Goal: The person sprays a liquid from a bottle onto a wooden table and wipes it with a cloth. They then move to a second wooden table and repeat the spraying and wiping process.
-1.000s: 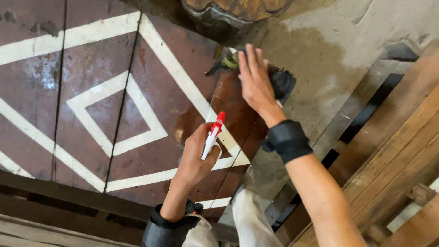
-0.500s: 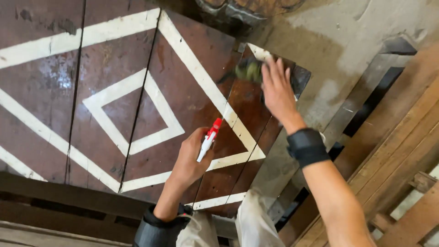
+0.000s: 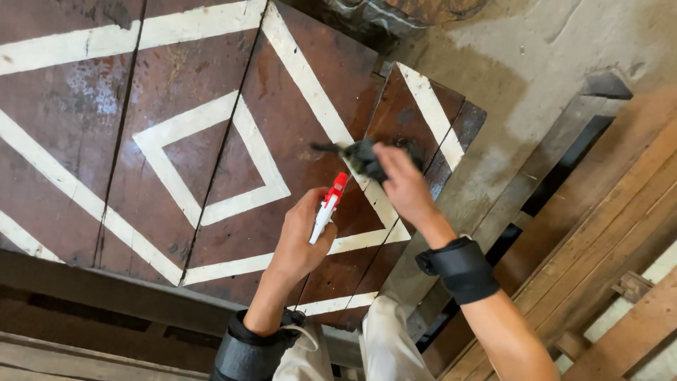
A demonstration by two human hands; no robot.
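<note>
Setting: a worn concrete floor point(image 3: 564, 42) carrying a dark brown painted wooden panel point(image 3: 211, 70), planked, marked with white bands that form a diamond point(image 3: 211, 159) and diagonal stripes. Item one: left hand point(image 3: 300, 240), closed around a small spray bottle point(image 3: 326, 209) with a white body and red nozzle, held above the panel's lower right portion, nozzle pointing toward the upper right; black wrist wrap on the forearm below it. Item two: right hand point(image 3: 402, 185), fingers closed on a dark crumpled rag point(image 3: 367, 156), pressed against the panel just right of the diamond, where a white stripe crosses; black wrist band point(image 3: 460, 268) behind the hand. Item three: light-coloured trouser legs point(image 3: 384, 346) at the panel's near edge. Item four: bare timber planks point(image 3: 620, 212), stacked right of the panel, apart from it. Item five: a dark rounded wooden object point(image 3: 402, 10) past the panel's far corner, partly out of view.
</note>
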